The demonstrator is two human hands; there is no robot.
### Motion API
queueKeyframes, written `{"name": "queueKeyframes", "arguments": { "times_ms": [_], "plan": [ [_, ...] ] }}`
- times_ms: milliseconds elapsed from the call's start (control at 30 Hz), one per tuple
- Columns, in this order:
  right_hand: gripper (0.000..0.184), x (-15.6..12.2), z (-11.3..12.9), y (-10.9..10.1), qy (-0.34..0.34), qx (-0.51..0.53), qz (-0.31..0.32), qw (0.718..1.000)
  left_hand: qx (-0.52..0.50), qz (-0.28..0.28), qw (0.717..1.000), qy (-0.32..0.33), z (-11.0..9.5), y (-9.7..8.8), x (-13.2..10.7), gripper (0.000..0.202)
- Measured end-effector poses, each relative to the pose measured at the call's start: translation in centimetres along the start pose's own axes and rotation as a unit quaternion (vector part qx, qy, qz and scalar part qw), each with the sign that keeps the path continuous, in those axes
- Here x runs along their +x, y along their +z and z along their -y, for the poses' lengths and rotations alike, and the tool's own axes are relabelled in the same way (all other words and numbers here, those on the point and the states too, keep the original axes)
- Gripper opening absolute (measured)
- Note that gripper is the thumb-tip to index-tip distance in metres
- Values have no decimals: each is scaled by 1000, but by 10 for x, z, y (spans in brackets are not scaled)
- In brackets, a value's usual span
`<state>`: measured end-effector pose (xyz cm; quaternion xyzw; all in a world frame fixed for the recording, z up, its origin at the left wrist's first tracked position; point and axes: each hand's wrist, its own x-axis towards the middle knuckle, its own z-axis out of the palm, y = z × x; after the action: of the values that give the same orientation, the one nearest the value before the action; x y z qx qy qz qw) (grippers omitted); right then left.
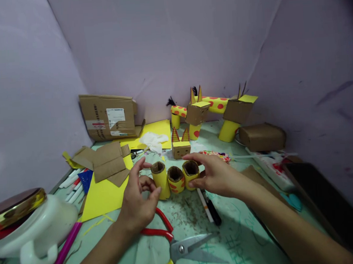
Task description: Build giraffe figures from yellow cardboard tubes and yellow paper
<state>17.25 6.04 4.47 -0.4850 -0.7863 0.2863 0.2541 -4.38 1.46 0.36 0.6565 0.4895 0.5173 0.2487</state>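
Observation:
Three short yellow tubes with red spots stand side by side on the table. My left hand point(138, 198) pinches the left tube point(160, 180) between thumb and fingers. My right hand point(216, 173) curls around the right tube point(191, 174), fingers over its far side. The middle tube point(176, 179) stands between them, touching both. Just behind them sits a small cardboard head with yellow top and pointed ears point(181, 144).
Red-and-yellow scissors point(177, 243) lie near me, markers point(209, 205) beside my right wrist. Yellow paper point(101, 196) and cardboard scraps point(109, 162) lie left, with a white jar point(29, 228) at front left. Two spotted cardboard giraffes point(214, 109) stand at the back.

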Motion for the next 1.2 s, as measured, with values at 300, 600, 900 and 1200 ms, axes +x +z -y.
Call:
{"name": "queueKeyframes", "arguments": {
  "times_ms": [300,600,900,1200],
  "plan": [
    [29,6,-2,3,46,13,89,995,-166,-71,975,-129,-2,-5,17,73],
    [28,6,1,1,48,-2,88,995,-340,-25,930,-135,-3,-8,11,75],
    [31,4,-1,1,53,12,92,994,-200,111,951,-208,12,-3,10,73],
    [29,5,0,8,39,15,52,998,62,117,978,-164,4,-1,9,27]
  ]
}}
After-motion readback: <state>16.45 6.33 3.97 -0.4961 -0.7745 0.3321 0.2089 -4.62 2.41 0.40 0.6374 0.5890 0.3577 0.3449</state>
